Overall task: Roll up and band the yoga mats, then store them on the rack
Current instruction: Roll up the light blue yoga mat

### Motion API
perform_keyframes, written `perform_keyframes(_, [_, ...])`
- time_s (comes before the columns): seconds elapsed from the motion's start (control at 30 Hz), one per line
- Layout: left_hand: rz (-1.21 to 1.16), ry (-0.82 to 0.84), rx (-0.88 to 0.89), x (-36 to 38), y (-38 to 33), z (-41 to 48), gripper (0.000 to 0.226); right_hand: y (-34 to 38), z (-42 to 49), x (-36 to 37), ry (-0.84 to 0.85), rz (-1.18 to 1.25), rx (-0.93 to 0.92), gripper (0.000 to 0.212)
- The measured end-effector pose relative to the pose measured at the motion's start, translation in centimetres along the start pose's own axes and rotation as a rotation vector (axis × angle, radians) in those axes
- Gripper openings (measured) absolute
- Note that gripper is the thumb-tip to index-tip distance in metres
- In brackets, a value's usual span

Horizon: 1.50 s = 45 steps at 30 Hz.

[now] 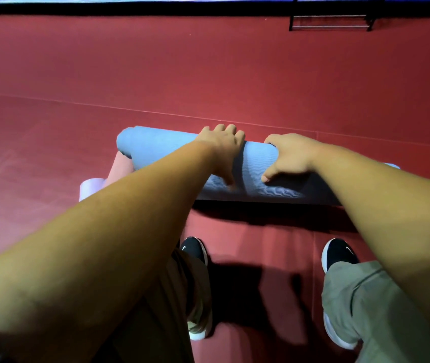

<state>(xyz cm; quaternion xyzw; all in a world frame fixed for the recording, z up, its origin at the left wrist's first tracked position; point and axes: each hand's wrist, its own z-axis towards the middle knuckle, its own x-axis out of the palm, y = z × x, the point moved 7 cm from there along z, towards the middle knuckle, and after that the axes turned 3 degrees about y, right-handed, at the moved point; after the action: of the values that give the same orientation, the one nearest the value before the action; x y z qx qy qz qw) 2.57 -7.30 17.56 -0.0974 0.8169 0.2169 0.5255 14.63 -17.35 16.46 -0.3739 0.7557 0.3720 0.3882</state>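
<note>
A blue yoga mat (pixel 156 149), rolled into a thick cylinder, lies crosswise on the red floor in front of me. My left hand (pixel 223 148) grips the roll near its middle, fingers curled over the far side and thumb on the near side. My right hand (pixel 287 155) grips it just to the right in the same way. Under the roll's left end a pink rolled mat (pixel 119 167) and a pale lilac rolled mat (pixel 90 187) stick out, partly hidden by my left arm. I see no band on the blue roll.
A black metal rack (pixel 330 22) stands on the floor far away at the top right, by a dark blue wall edge. Red floor (pixel 130 74) stretches between it and me. My two black shoes (pixel 194 250) stand just behind the roll.
</note>
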Motion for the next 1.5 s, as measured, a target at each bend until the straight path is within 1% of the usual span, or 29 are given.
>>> perform_keyframes(0.07, [-0.006, -0.037, -0.011, -0.3, -0.1, 0.2, 0.116, -0.1, 0.2, -0.1, 0.005, 0.017, -0.005, 0.089])
perform_keyframes(0.13, [-0.092, -0.047, -0.018, -0.6, 0.2, 0.4, 0.102, 0.1, 0.1, 0.1, 0.022, 0.030, 0.003, 0.091])
perform_keyframes(0.17, [-0.142, -0.034, -0.023, -0.7, 0.6, 0.4, 0.094, 0.3, 0.1, 0.1, 0.023, 0.037, 0.000, 0.098])
perform_keyframes(0.23, [-0.231, 0.015, -0.033, -0.5, 1.3, 0.4, 0.083, 0.6, 0.3, 0.2, -0.001, 0.020, -0.022, 0.124])
perform_keyframes(0.27, [-0.260, 0.048, -0.037, -0.4, 1.7, 0.5, 0.081, 0.7, 0.4, 0.3, -0.010, -0.021, -0.023, 0.132])
perform_keyframes(0.3, [-0.282, 0.076, -0.044, -0.3, 2.0, 0.5, 0.080, 0.7, 0.3, 0.3, -0.018, -0.077, -0.024, 0.134])
perform_keyframes(0.33, [-0.299, 0.096, -0.052, -0.3, 2.2, 0.5, 0.080, 0.9, 0.2, 0.4, -0.031, -0.134, -0.034, 0.132])
perform_keyframes(0.4, [-0.328, 0.129, -0.062, -0.4, 2.5, 0.3, 0.083, 1.2, 0.1, 0.4, -0.067, -0.193, -0.063, 0.121])
perform_keyframes(0.5, [-0.339, 0.148, -0.062, -0.2, 2.3, 0.2, 0.086, 1.5, 0.0, -0.1, -0.097, -0.185, -0.085, 0.104])
perform_keyframes(0.6, [-0.323, 0.149, -0.039, 0.1, 1.7, 0.0, 0.090, 1.3, 0.0, -0.1, -0.060, -0.132, -0.064, 0.100])
perform_keyframes(0.7, [-0.183, 0.112, -0.015, 0.2, 0.9, -0.2, 0.109, 0.8, 0.2, 0.2, -0.016, -0.052, -0.046, 0.103])
perform_keyframes(0.77, [-0.055, 0.088, -0.032, 0.2, 0.5, -0.2, 0.121, 0.6, 0.0, 0.1, -0.002, 0.001, -0.028, 0.098])
perform_keyframes(0.8, [-0.032, 0.072, -0.041, 0.0, 0.3, -0.1, 0.123, 0.5, 0.0, 0.0, 0.002, 0.023, -0.022, 0.096])
perform_keyframes(0.87, [-0.078, 0.042, -0.048, -0.5, 0.2, 0.1, 0.118, 0.2, 0.2, 0.2, 0.027, 0.047, -0.014, 0.095])
perform_keyframes(0.93, [-0.162, 0.045, -0.052, -0.8, 0.7, 0.1, 0.103, 0.0, 0.3, 0.6, 0.071, 0.061, -0.005, 0.097])
perform_keyframes(1.0, [-0.222, 0.088, -0.066, -0.6, 1.4, 0.0, 0.092, 0.0, 0.6, 1.0, 0.084, 0.067, -0.003, 0.111])
perform_keyframes(1.07, [-0.253, 0.141, -0.082, -0.4, 2.0, -0.3, 0.091, 0.0, 0.7, 0.9, 0.049, 0.040, 0.002, 0.127])
perform_keyframes(1.13, [-0.289, 0.174, -0.103, -0.2, 2.5, -0.4, 0.092, 0.4, 0.6, 0.9, 0.007, -0.078, -0.016, 0.132])
perform_keyframes(1.17, [-0.309, 0.185, -0.109, -0.2, 2.7, -0.4, 0.091, 0.7, 0.4, 0.9, -0.013, -0.135, -0.035, 0.130])
perform_keyframes(1.23, [-0.341, 0.202, -0.111, -0.2, 3.0, -0.5, 0.092, 1.1, 0.2, 0.7, -0.049, -0.165, -0.056, 0.120])
perform_keyframes(1.3, [-0.357, 0.209, -0.100, 0.1, 2.9, -0.5, 0.094, 1.3, 0.0, 0.2, -0.059, -0.140, -0.060, 0.112])
perform_keyframes(1.43, [-0.372, 0.218, -0.058, 0.9, 2.3, 0.0, 0.096, 0.8, 0.1, 0.2, -0.018, -0.059, -0.054, 0.105])
perform_keyframes(1.5, [-0.315, 0.216, -0.032, 0.9, 2.0, -0.1, 0.105, 0.7, 0.0, 0.5, 0.014, -0.016, -0.045, 0.096])
